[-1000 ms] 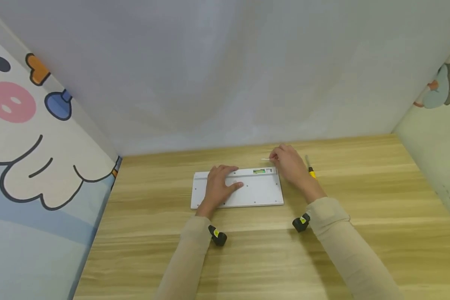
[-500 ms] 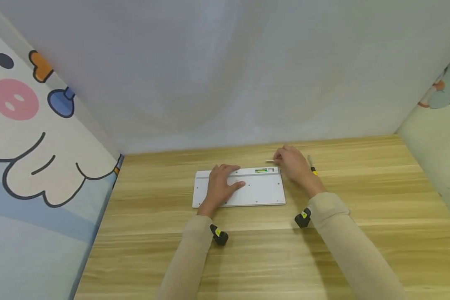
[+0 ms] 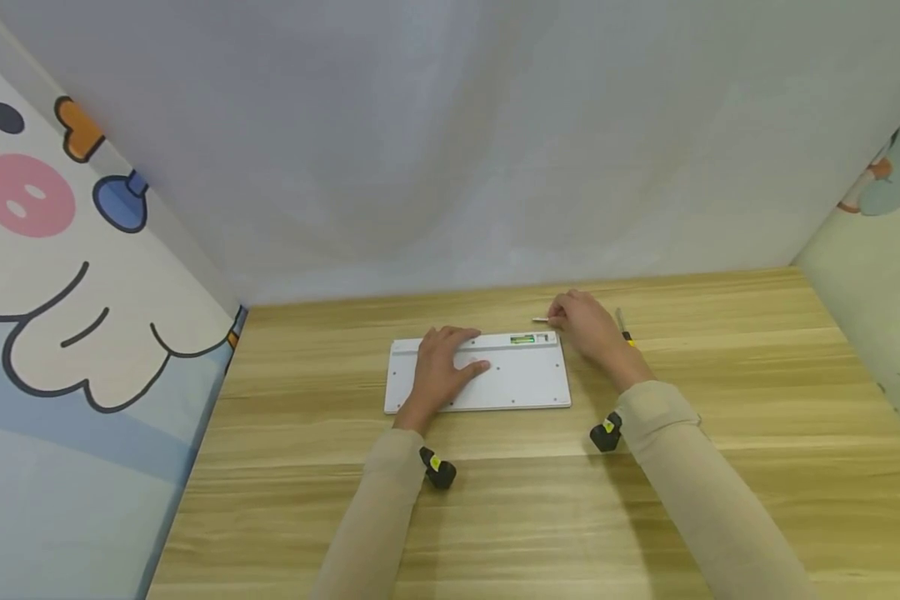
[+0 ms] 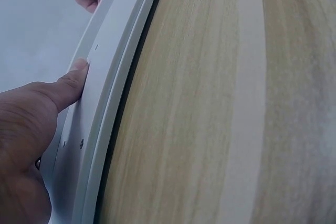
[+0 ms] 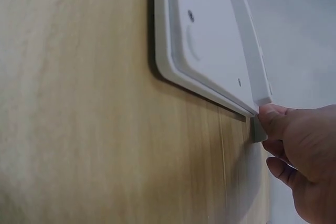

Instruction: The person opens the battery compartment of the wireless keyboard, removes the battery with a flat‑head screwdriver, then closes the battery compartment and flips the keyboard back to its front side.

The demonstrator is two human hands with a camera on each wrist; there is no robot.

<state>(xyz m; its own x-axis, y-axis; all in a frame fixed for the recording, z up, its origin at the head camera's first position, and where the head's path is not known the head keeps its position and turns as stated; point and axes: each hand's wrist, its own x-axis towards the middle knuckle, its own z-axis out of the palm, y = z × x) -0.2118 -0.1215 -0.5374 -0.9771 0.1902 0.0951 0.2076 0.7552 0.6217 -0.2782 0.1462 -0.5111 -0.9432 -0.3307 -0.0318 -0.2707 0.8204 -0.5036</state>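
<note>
A white keyboard (image 3: pixel 521 379) lies upside down on the wooden table, several small screws dotting its underside. In its raised far ridge a battery slot is uncovered, and a green battery (image 3: pixel 522 340) shows inside. My left hand (image 3: pixel 440 367) holds the keyboard left of its middle, thumb (image 4: pixel 73 82) on the underside and fingers reaching over the far edge. Just beyond the far right corner, my right hand (image 3: pixel 585 329) pinches a small white battery cover (image 5: pixel 258 130) between thumb and fingertips. Its tip sticks out leftward in the head view; the fingers hide the rest.
A screwdriver (image 3: pixel 624 325) with a black and yellow handle lies right of my right hand, partly hidden by it. A pale wall (image 3: pixel 450 167) rises behind the table's (image 3: pixel 307 500) far edge, with printed side panels left and right.
My right hand has shifted slightly right with the battery cover and now hovers near the keyboard's corner. The left hand stays in place on the keyboard. The head view has tilted a little.
</note>
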